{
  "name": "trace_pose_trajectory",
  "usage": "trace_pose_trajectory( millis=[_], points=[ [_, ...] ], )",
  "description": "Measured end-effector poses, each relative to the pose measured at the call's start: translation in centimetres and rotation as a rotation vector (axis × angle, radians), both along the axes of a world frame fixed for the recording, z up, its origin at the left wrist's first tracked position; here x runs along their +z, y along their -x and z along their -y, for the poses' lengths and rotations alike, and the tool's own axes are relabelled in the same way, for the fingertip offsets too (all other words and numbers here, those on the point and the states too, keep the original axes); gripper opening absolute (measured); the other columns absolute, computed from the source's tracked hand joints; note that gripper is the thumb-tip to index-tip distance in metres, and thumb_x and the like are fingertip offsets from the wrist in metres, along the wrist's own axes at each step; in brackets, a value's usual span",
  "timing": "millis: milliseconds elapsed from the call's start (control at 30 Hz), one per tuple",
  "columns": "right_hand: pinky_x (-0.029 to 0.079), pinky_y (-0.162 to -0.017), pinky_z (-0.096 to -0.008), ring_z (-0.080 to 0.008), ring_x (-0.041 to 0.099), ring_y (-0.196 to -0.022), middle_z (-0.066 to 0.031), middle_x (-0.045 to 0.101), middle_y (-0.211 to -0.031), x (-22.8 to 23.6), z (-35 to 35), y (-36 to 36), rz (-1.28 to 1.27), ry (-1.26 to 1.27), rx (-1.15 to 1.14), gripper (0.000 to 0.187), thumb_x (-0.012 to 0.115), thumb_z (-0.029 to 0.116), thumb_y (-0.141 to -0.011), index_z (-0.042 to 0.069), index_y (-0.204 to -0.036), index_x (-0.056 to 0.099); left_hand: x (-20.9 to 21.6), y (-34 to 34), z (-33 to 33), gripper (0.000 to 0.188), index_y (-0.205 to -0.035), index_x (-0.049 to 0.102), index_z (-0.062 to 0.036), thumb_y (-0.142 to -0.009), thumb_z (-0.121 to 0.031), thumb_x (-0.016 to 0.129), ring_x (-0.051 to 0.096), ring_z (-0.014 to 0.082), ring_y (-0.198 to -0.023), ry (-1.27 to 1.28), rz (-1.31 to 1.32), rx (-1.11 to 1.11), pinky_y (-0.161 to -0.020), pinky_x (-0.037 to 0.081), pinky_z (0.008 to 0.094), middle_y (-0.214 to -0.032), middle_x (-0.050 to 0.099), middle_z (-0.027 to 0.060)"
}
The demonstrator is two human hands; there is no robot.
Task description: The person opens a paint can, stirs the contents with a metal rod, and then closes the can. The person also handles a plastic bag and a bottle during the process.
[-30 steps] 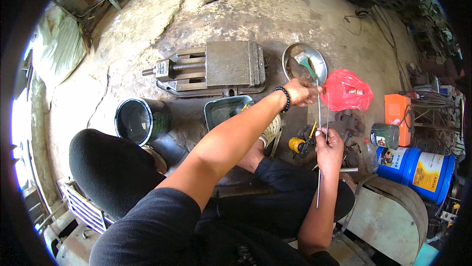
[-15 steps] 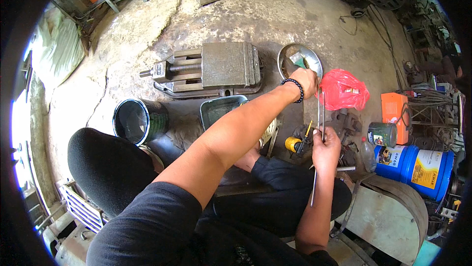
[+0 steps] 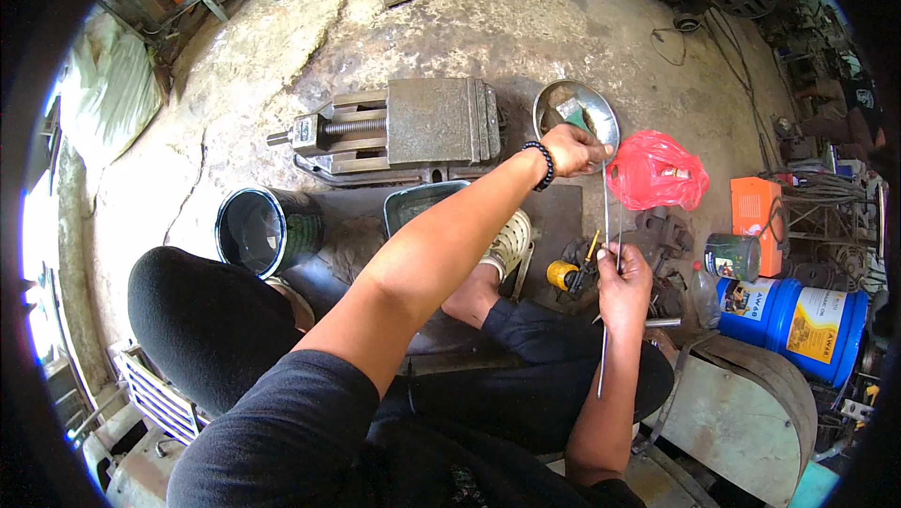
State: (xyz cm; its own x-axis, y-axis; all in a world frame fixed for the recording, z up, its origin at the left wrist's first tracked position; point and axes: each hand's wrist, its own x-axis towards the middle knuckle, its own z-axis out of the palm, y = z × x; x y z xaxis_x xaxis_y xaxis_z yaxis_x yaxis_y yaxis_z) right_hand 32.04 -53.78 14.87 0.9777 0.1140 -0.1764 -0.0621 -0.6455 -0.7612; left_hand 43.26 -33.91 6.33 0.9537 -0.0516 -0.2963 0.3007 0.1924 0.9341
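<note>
My left hand (image 3: 576, 151), with a black bead bracelet at the wrist, is pinched at the upper end of a thin metal rod (image 3: 606, 203). My right hand (image 3: 624, 284) is closed round the rod lower down, and its tail runs along my right forearm. A second thin piece stands up beside the rod at my right fingers; how far it reaches is hidden. Just behind my left hand lies a round metal bowl (image 3: 608, 106) with a green-edged scraper or brush-like thing (image 3: 571, 114) in it. A red plastic bag (image 3: 659, 170) lies right of the rod.
A heavy machine vise (image 3: 441, 123) sits ahead on the floor. Nearer are a black bucket (image 3: 251, 231), a grey tray (image 3: 402, 209) and a yellow-and-black tool (image 3: 563, 275). To the right stand blue pails (image 3: 793, 320), a can (image 3: 732, 256) and an orange box (image 3: 756, 210).
My left hand has drawn back slightly left and toward me from over the bowl, its fingers now at the rod's top. My right hand has barely moved.
</note>
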Motion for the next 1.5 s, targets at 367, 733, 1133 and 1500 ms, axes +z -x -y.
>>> trace_pose_trajectory(
  millis=[367,733,1133,1500],
  points=[
    [0.046,-0.065,-0.0277,-0.0097,0.056,-0.068,-0.0067,0.063,-0.074,1.2,-1.4,0.3,0.104,0.213,0.073,0.008,0.065,0.007,-0.089,-0.001,-0.091,0.065,0.1,-3.3,1.4,0.034,-0.095,0.072,0.0029,-0.085,-0.026,0.058,0.066,0.0385,-0.101,-0.770,0.124,0.055,-0.090,0.053,0.0416,-0.103,0.068,0.0259],
    [0.045,-0.069,-0.0239,-0.0080,0.055,-0.074,-0.0030,0.064,-0.083,-0.1,0.5,-0.7,-0.066,-0.089,-0.057,0.013,0.067,0.007,-0.089,-0.003,-0.098,0.065,-2.7,-0.9,0.5,0.027,-0.103,0.073,-0.0055,-0.093,-0.027,0.059,0.073,0.0220,-0.078,-0.558,-0.066,-0.109,-0.078,0.056,0.0336,-0.080,0.074,0.0103],
    [0.034,-0.049,-0.0227,-0.0036,0.043,-0.055,0.0041,0.054,-0.069,-1.4,0.3,-1.2,0.034,0.005,0.045,0.011,0.067,0.011,-0.090,0.001,-0.096,0.064,0.4,4.2,1.4,0.053,-0.095,0.070,0.0033,-0.086,-0.049,0.073,0.069,0.0146,-0.069,0.169,-0.111,-0.020,-0.058,0.054,0.0255,-0.082,0.071,0.0080],
    [0.028,-0.040,-0.0215,-0.0035,0.037,-0.047,0.0053,0.044,-0.063,-0.5,2.0,-2.5,-0.111,-0.147,-0.138,0.021,0.062,0.024,-0.095,0.005,-0.103,0.063,-4.8,-2.0,9.9,0.017,-0.088,0.072,-0.0100,-0.075,-0.020,0.069,0.069,0.0321,-0.080,-0.890,0.552,-0.022,-0.070,0.056,0.0411,-0.086,0.071,0.0152]
  ],
)
